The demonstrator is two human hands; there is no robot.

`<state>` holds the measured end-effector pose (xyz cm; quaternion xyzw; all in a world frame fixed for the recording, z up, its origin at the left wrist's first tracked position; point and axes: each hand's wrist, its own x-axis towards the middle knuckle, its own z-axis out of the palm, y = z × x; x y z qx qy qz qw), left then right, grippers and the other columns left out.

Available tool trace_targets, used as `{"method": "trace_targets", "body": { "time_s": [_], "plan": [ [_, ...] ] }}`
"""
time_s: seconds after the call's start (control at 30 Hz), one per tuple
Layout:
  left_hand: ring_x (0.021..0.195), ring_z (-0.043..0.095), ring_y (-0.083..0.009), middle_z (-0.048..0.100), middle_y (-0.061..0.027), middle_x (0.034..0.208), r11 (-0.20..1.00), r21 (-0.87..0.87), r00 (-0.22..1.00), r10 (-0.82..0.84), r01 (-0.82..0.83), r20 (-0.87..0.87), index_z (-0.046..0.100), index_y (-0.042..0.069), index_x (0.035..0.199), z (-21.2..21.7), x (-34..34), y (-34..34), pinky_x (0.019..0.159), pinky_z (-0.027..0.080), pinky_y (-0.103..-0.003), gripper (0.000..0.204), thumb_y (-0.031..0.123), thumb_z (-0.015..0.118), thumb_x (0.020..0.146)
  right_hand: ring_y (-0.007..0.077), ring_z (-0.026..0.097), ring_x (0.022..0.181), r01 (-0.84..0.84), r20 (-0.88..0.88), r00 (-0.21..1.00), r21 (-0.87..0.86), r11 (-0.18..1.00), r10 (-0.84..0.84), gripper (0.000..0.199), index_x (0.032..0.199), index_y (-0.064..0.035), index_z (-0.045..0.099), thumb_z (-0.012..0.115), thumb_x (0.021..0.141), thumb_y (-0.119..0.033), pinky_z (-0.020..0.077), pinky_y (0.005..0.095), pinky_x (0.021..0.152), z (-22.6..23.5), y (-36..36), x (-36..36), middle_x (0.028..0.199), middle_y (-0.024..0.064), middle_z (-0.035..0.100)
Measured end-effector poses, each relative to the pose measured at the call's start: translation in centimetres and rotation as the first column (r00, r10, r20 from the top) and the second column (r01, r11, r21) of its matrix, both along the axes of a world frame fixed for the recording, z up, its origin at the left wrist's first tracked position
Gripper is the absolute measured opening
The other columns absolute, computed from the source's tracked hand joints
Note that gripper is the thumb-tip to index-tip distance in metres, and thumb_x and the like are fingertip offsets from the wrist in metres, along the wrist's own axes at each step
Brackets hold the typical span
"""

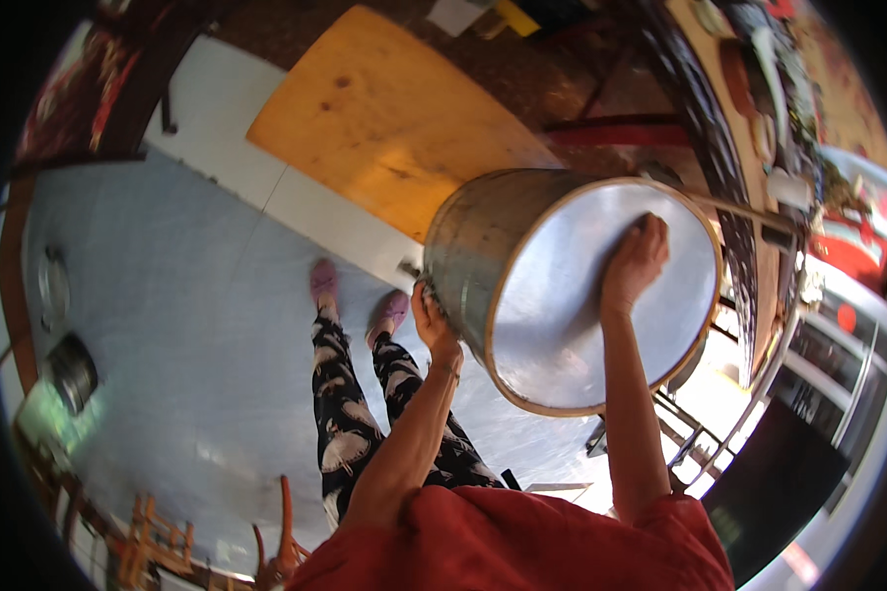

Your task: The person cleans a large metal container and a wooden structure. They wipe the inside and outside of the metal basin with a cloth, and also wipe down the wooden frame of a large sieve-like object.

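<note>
The big metal drum (463, 258) is right of the centre of the frame, and it lies tilted, so that its silvery round face (552, 305), with a golden-brown rim, is turned up toward me. My left hand (434, 320) is against its curved side, at the left; I think it is there to steady the drum, because such a round body could roll. The fingers are partly hidden, so I cannot tell if they grip something or only press. My right hand (636, 264) is on the upper right part of the round face, with the fingers bent and close together. Whether there is a cloth under them, I cannot tell. Probably the face is turned this way so that my arm reaches it easily.

Behind the drum, a varnished wooden board (375, 118) goes toward the top of the frame; how the drum is supported, I cannot see. On the table (705, 28) in the upper right there is a white cup (788, 187), but its inside is not visible for me. At the left edge, a silvery pot (74, 372) is on the blue-grey floor (187, 286), and its content I also cannot make out.
</note>
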<state>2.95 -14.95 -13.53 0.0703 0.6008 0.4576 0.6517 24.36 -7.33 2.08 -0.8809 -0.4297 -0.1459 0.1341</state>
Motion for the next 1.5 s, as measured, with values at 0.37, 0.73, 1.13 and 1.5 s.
{"method": "trace_targets", "body": {
  "time_s": [0.37,0.73,1.13,1.5],
  "plan": [
    [0.1,0.051,-0.0129,0.052,-0.0018,0.113,0.981,-0.015,0.939,-0.179,0.192,0.293,0.04,0.011,0.131,11.2,-3.2,-3.2,0.086,0.045,-0.031,0.032,0.01,0.04,0.098,0.0347,0.036,0.124,0.1,-0.082,0.992,0.058,0.993,-0.095,0.035,0.121,-0.0061,0.048,0.048,0.087,-0.014,0.025,0.0463,0.104,0.2,-0.1,-1.2,0.13,0.0171,0.043],
    [0.128,0.033,-0.0226,0.031,-0.0107,0.144,0.795,0.035,0.795,-0.606,0.605,0.021,0.028,0.013,0.142,27.2,-4.8,0.8,0.106,0.026,-0.036,0.045,0.022,0.039,0.099,0.0313,0.029,0.132,0.154,-0.247,0.962,0.154,0.976,-0.113,0.04,0.123,-0.0002,0.049,0.049,0.083,-0.004,0.0224,0.043,0.109,0.1,-1.3,-0.8,0.141,0.0178,0.035],
    [0.11,0.05,-0.0156,0.052,-0.0077,0.12,0.036,0.086,0.034,-0.999,0.996,0.029,0.047,0.001,0.125,32.3,-4.0,-8.1,0.095,0.039,-0.029,0.032,0.011,0.047,0.095,0.0331,0.056,0.102,0.037,-0.829,0.262,0.521,0.853,0.494,0.031,0.118,-0.0018,0.052,0.056,0.09,-0.015,0.0449,0.0363,0.089,14.8,-27.6,-13.9,0.111,0.0177,0.057],
    [0.121,0.043,-0.0159,0.049,-0.0083,0.128,-0.498,0.554,-0.241,-0.848,0.667,-0.471,0.044,0.001,0.131,34.8,24.1,-29.3,0.103,0.03,-0.027,0.037,0.007,0.042,0.095,0.0103,0.056,0.09,0.581,-0.896,0.259,0.442,0.683,0.36,0.024,0.099,-0.0017,0.062,0.072,0.078,-0.008,0.0456,0.0255,0.08,17.3,-53.1,9.9,0.095,0.0016,0.062]
  ]
}}
